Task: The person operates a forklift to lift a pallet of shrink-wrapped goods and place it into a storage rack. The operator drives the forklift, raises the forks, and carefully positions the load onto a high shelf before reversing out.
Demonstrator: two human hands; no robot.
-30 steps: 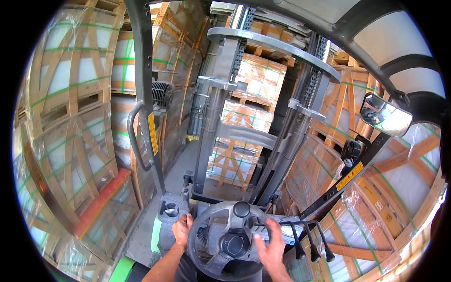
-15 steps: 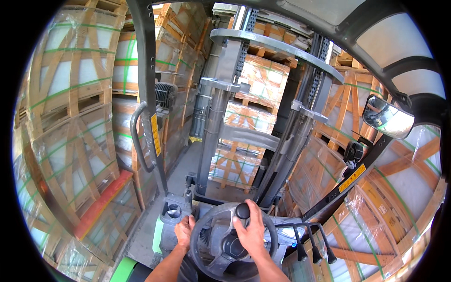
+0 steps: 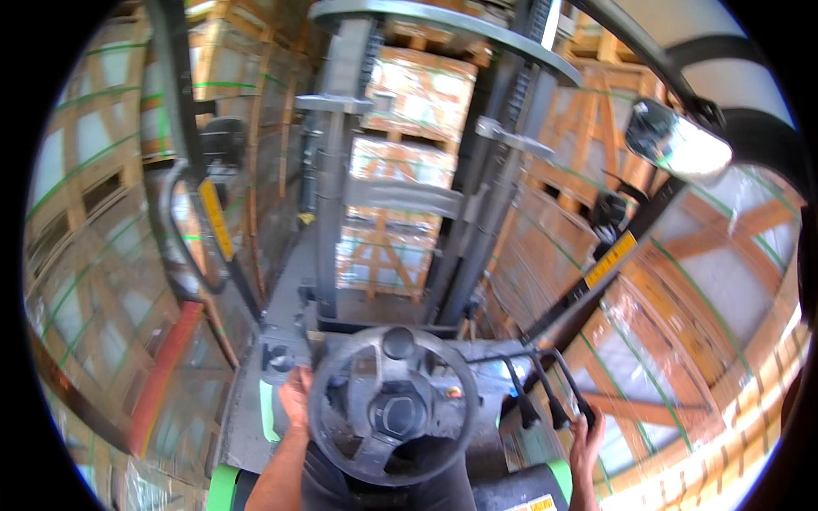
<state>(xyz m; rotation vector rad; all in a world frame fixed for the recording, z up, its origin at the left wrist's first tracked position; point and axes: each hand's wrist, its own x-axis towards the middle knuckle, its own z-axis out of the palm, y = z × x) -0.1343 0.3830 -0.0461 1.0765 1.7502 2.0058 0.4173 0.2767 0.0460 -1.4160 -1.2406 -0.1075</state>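
Observation:
My right hand (image 3: 584, 443) is at the outermost of three black control levers (image 3: 552, 400), its fingers closed around that lever's knob. My left hand (image 3: 295, 397) is beside the left rim of the steering wheel (image 3: 463, 387), fingers curled; what they grip there is hidden. Neither hand is on the wheel, and its round black spinner knob (image 3: 398, 343) sits at the top. Past the wheel rises the forklift's grey mast (image 3: 332, 187).
Strapped, film-wrapped crates (image 3: 394, 170) are stacked beyond the mast. Tall wooden crates (image 3: 102, 204) line the left, with a red beam (image 3: 166, 375) among them. More crates (image 3: 682, 341) are close on the right. A mirror (image 3: 677, 145) hangs at the upper right.
My right hand has left the steering wheel's knob and moved right onto the outermost lever. The wheel's knob has turned slightly toward the left. The view has shifted; my left hand stays beside the wheel.

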